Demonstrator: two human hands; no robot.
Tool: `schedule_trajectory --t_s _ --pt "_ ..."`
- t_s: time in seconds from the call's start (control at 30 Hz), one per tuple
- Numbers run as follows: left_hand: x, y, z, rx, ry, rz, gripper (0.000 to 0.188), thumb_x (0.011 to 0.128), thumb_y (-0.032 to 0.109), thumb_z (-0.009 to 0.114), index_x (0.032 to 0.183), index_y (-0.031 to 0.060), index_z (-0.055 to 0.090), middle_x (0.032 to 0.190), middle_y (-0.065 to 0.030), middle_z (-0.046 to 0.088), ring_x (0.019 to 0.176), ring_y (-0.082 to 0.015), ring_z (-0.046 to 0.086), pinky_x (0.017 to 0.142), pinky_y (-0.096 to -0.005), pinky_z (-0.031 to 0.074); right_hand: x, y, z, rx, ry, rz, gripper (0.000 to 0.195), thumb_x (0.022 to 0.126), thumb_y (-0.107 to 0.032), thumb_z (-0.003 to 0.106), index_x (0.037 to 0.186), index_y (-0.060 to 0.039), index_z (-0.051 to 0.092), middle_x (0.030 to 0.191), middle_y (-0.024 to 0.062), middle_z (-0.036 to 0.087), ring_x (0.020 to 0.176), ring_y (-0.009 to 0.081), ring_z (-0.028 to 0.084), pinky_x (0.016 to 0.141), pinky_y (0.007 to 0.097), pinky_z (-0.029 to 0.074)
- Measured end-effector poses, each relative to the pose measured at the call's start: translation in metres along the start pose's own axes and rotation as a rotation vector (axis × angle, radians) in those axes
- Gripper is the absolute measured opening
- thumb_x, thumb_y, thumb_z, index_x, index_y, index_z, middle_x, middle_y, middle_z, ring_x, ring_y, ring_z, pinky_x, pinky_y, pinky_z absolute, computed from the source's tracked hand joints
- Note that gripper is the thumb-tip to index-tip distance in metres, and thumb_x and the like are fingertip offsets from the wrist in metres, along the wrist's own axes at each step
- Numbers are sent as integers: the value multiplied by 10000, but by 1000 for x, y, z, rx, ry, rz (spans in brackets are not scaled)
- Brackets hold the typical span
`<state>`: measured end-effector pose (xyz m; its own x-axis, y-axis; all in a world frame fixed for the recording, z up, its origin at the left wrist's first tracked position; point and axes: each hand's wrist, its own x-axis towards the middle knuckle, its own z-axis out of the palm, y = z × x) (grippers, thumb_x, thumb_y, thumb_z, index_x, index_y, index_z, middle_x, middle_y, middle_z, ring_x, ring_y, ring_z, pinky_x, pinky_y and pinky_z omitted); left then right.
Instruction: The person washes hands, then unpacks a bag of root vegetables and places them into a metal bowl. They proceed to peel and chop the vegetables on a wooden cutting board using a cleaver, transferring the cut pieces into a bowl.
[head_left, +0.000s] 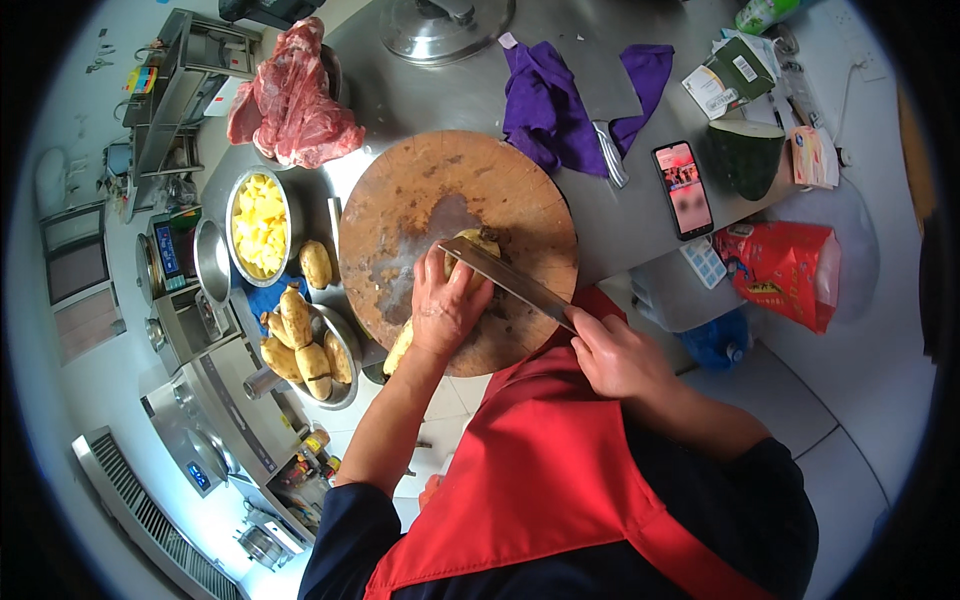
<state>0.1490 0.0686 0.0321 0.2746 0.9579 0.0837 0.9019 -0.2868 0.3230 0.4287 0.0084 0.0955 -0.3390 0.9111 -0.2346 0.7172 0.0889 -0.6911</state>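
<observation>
A lotus root (480, 241) lies on a round wooden chopping block (517, 180). My left hand (448, 307) holds it against the wood, fingers bent over its near side. In my right hand (619, 356) is a cleaver (514, 283), gripped at its handle end, which my fingers hide. Its blade slants across the root, with the tip close to my left fingers; whether the edge has entered the root cannot be seen. Partly behind my left forearm, a second lotus root (399, 349) rests at the block's near left rim.
Left of the block stand a metal bowl (295, 217) of yellow chunks, a loose lotus root (316, 264) and a bowl (351, 345) of lotus roots. Raw meat (300, 105) sits behind them. A purple cloth (544, 109), silver-handled tool (611, 154) and phone (682, 191) lie to the right.
</observation>
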Motion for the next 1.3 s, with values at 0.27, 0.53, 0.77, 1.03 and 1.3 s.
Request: schedule_trajectory --t_s 0.27,0.53,0.77,1.03,1.3 --pt "-2 -2 4 -14 -2 12 500 791 202 852 1231 127 627 1406 -248 486 1208 -472 524 983 -533 507 20 -11 -2 0 -109 40 330 987 -142 588 1303 -48 567 837 220 662 703 434 687 582 532 570" --pt "-1 -4 1 -28 -6 28 571 795 180 851 1310 133 610 1400 -234 488 1185 -467 523 985 -531 505 50 -24 -2 31 -181 51 192 979 -81 538 1129 38 549 806 253 691 748 453 707 620 539 574" --pt "-1 -2 2 -13 49 39 613 798 229 855 1347 147 594 1365 -219 502 1180 -457 525 989 -525 499 119 -25 44 17 -169 91 104 966 -57 520 1034 11 561 845 275 722 839 468 726 727 563 585" --pt "-14 4 -23 -174 -71 -183 879 753 281 893 1489 88 453 1432 -233 508 1276 -447 521 1090 -517 434 106 -11 52 5 -130 118 119 971 -81 511 1038 6 558 891 295 716 897 492 704 791 600 553" --pt "-119 -32 -47 -119 -174 -446 914 730 302 896 1501 96 449 1435 -207 540 1290 -418 552 1094 -514 440 73 -14 33 44 -16 110 173 980 -174 581 1049 -17 555 825 282 685 825 509 668 726 606 520"
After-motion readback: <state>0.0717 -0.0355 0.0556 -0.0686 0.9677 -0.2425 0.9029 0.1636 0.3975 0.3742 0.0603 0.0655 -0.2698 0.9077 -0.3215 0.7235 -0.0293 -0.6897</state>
